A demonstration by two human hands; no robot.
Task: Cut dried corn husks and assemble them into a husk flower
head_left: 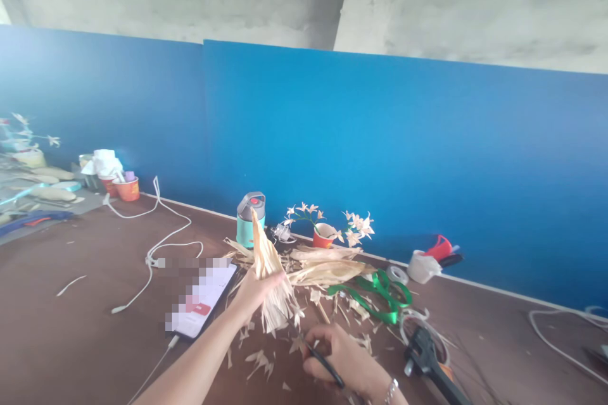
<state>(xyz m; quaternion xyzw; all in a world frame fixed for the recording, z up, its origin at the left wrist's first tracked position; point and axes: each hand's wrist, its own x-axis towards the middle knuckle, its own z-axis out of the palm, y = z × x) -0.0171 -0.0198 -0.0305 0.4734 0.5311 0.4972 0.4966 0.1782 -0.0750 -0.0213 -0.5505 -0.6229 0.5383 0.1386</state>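
Observation:
My left hand [260,286] is closed around a pale dried corn husk [270,253], held up with its pointed end at the top and its wide, frayed end hanging down. Low and to the right, my right hand [335,354] grips what look like dark-handled scissors [325,366]. Their tip points up and left, close to the husk's lower edge; whether it touches cannot be made out. Small cut husk scraps [260,361] are strewn on the brown table below both hands. Behind them lies a pile of more husks [327,266].
A phone [204,300] lies left of my left forearm. At the back stand a turquoise flask [245,231] and an orange cup [323,237] with husk flowers [358,226]. Green ribbon [387,297] and a black clamp-like tool [430,361] lie to the right. White cables [151,259] cross the left.

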